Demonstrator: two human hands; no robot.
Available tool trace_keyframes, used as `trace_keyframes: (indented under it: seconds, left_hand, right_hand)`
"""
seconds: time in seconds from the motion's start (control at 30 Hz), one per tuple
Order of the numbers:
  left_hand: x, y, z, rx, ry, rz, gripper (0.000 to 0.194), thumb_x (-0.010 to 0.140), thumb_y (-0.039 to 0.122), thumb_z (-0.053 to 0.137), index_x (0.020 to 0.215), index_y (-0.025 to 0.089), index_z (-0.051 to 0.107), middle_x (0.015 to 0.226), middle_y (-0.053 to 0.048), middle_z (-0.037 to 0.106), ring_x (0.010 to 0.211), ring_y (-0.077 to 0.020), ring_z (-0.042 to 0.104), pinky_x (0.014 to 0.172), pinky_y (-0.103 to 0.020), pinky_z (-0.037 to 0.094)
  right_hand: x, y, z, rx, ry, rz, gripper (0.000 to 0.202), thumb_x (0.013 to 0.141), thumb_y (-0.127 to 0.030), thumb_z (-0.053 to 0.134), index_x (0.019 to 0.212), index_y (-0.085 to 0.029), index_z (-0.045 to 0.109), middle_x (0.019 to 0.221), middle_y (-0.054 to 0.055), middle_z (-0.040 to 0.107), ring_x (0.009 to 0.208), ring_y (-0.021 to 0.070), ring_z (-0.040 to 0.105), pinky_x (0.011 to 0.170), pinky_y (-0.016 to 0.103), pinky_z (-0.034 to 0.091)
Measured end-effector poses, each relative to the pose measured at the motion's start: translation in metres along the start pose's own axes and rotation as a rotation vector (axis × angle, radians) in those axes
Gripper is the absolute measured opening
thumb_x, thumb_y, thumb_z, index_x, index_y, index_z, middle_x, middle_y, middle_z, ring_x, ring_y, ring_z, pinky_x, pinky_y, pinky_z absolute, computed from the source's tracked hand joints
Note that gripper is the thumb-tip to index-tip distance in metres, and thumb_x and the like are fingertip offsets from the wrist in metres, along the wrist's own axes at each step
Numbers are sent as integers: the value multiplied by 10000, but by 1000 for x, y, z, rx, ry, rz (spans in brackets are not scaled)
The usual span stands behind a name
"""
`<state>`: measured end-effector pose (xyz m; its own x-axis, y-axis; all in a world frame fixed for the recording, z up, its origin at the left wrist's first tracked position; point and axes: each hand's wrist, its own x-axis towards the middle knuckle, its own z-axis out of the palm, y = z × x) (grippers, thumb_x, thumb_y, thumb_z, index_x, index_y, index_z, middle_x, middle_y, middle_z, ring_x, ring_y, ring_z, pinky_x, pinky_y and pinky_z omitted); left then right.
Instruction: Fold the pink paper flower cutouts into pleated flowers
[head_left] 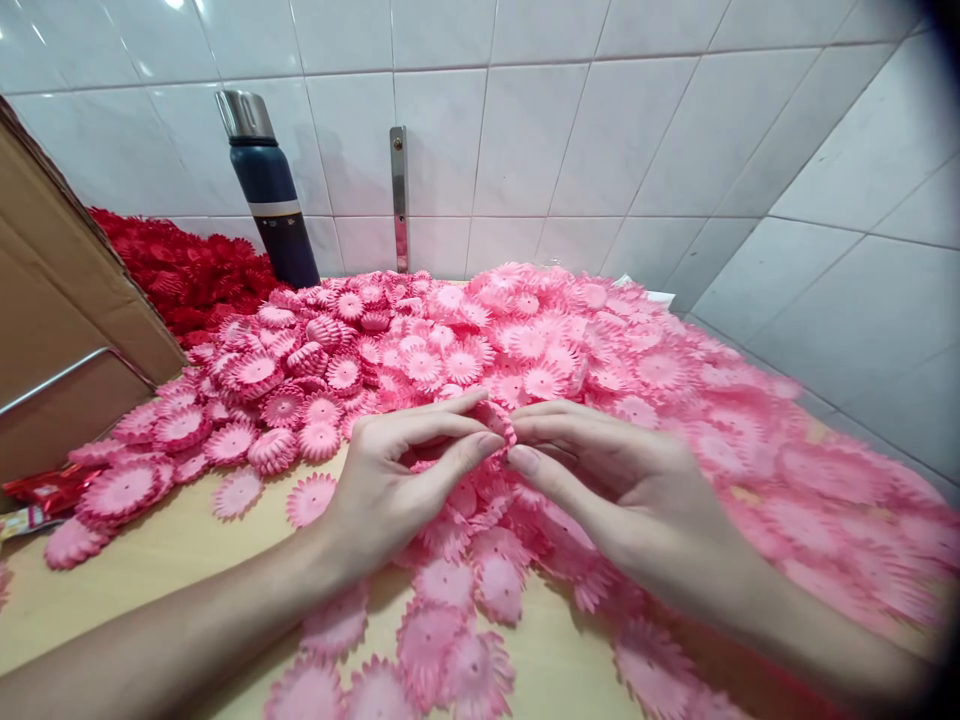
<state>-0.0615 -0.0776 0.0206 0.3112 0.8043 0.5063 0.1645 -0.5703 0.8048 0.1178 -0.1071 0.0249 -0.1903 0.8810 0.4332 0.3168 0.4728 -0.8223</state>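
1 head cam, fwd/down, close over hands, tiled wall opp.

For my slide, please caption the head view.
Left hand and right hand hold a pink petal disc above similar discs.

Pink petal discs lie heaped on a yellow tabletop.

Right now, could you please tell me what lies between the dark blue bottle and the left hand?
In the head view, a heap of pink flower-shaped pieces lies between the bottle and the left hand.
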Motion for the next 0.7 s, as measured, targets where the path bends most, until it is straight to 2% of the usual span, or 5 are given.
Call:
trace_keyframes:
  seconds: [0.13,0.3,0.4,0.57,0.7]
  left_hand:
    - [-1,-1,0,-12,-6,-14,71,790,180,684,834,176,740,947,-29,755,1007,-176,678,817,-188,554]
    - [-1,-2,1,-13,-9,24,76,767,180,710,841,178,726,943,-24,748,980,-162,680,843,-200,543]
    - [-1,-1,1,14,-17,42,80,806,159,664,863,180,715,947,-23,742,990,-161,673,842,-206,538]
    - [-3,2,0,8,-63,-5,69,842,154,609,849,174,674,889,-21,727,985,-170,671,819,-216,536]
    - [-3,1,1,29,-64,29,73,835,134,604,852,172,664,890,-19,723,1000,-171,670,832,-213,529]
  right_hand:
    - [-1,1,-1,-69,1,-43,203,859,-171,596,1021,-257,683,1021,5,678,964,115,640,818,199,543]
    - [0,0,-2,-118,-24,-96,209,881,-152,555,1033,-224,679,1046,32,672,965,116,636,823,203,538]
    - [1,0,-1,-141,-6,-115,192,877,-143,558,1011,-204,681,1021,45,680,940,121,642,812,213,541]
    - [1,1,0,-207,16,-192,185,870,-96,541,974,-173,673,958,59,692,888,126,650,805,240,539]
    - [0,-2,0,-255,25,-238,136,849,-85,560,932,-134,656,886,66,684,832,130,651,749,243,542]
